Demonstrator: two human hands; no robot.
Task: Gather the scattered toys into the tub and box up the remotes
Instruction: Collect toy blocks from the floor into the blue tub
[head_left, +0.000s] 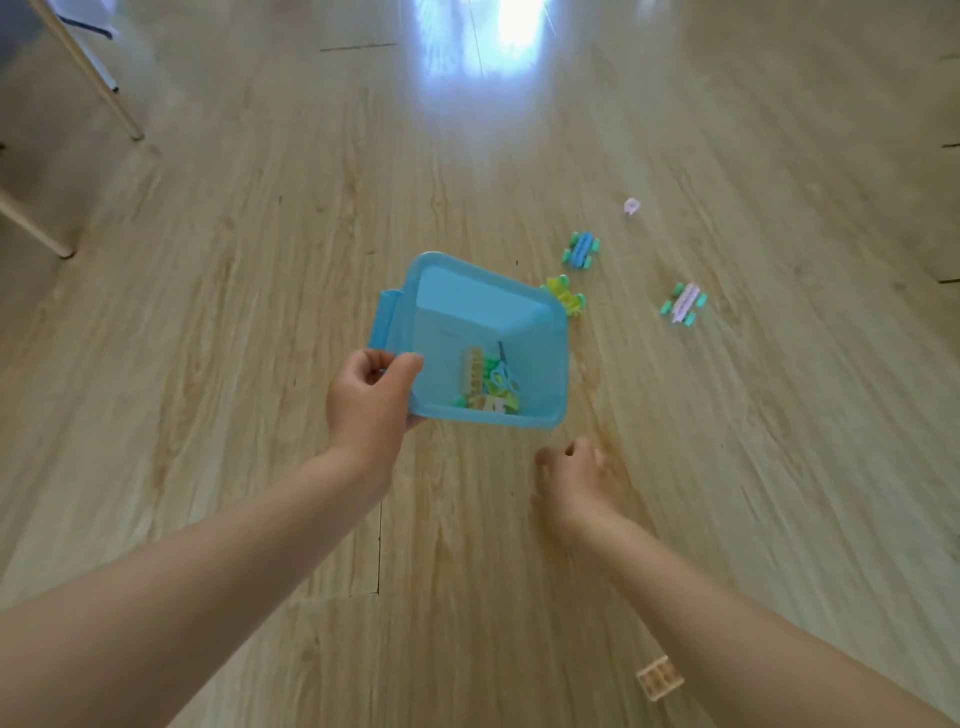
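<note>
While the left hand (371, 400) grips the tub (483, 312) by its rim, tilted to catch toys, the right hand (576, 475) hangs loosely curled, holding nothing, near 4 loose toys (581, 250).

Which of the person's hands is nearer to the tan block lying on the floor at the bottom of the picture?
Right. The right hand hangs above the tan block, free of it; the left hand grips the blue tub farther off.
</note>
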